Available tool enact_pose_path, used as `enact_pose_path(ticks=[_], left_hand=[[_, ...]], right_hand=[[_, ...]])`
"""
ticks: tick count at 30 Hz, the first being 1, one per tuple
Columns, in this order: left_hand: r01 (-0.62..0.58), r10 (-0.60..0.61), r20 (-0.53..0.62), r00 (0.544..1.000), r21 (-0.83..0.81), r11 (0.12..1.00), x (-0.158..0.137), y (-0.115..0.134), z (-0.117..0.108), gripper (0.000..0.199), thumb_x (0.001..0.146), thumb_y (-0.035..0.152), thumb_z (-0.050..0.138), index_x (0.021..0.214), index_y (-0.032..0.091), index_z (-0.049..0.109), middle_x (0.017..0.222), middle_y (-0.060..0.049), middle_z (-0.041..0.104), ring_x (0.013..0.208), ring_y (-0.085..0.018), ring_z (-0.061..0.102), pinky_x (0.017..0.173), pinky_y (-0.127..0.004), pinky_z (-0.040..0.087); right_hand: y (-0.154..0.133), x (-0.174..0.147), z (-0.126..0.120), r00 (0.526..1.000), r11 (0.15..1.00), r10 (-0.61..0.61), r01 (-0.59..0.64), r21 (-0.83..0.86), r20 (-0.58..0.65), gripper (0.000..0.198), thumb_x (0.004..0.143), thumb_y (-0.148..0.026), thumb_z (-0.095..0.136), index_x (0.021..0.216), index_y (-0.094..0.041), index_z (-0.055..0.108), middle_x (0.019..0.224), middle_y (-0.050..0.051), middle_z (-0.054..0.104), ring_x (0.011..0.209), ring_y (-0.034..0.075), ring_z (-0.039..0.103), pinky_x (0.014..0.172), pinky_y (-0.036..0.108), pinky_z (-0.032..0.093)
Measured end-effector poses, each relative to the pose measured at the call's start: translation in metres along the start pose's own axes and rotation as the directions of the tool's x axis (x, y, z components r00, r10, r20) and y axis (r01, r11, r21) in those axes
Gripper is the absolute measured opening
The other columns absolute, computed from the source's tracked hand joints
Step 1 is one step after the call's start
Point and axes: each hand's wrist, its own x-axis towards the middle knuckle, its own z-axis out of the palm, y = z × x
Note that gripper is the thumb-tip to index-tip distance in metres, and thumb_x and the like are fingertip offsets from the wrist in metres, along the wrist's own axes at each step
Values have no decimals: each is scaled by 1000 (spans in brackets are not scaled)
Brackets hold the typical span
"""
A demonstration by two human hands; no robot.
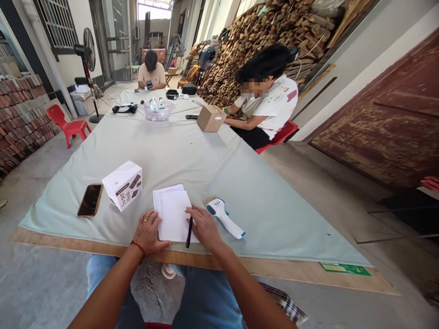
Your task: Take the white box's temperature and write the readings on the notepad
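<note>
My left hand (150, 230) lies flat on the lower left edge of a stack of white paper sheets (174, 212), its thumb stretched out along the near edge. Faint writing shows on the top sheet's left side. At the right edge of the paper, my right hand (204, 227) has its fingers bent round a black pen (189, 234), which points toward me. Just right of that hand lies a white and blue infrared thermometer (225, 218). A white printed box (124, 185) stands beyond my left hand, with a smartphone (89, 200) to its left.
The cloth-covered table (164, 153) stretches away from me. Farther along are a cardboard box (211, 118), a clear plastic basin (159, 110) with bottles, and a black headset-like item (125, 108). One person (270, 98) sits at the right side, another (151, 73) at the far end.
</note>
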Motion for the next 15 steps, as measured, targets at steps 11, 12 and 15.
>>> enact_pose_path(ticks=[11,12,15], left_hand=[[166,-280,-589,758,-241,956,-26,-24,-15,39,77,37,71,103,19,47,115,-12,50,115,-27,51,98,-47,44],[240,-358,-657,663,-267,933,-27,-35,-20,48,74,39,74,107,19,46,117,-13,48,118,-29,48,101,-50,42],[394,-585,-651,483,-435,810,-14,-71,-39,89,58,42,85,127,17,36,133,-17,40,132,-35,36,111,-56,30]], right_hand=[[34,5,-25,930,877,333,-245,-413,156,49,90,-27,50,138,-18,48,137,19,53,126,34,47,99,47,38],[39,-6,-29,881,821,457,-363,-441,124,54,89,-35,53,138,-14,46,133,22,54,122,37,49,95,48,40],[46,-26,-36,753,728,640,-530,-435,154,59,90,-46,48,136,-9,45,122,24,57,109,35,57,86,44,46]])
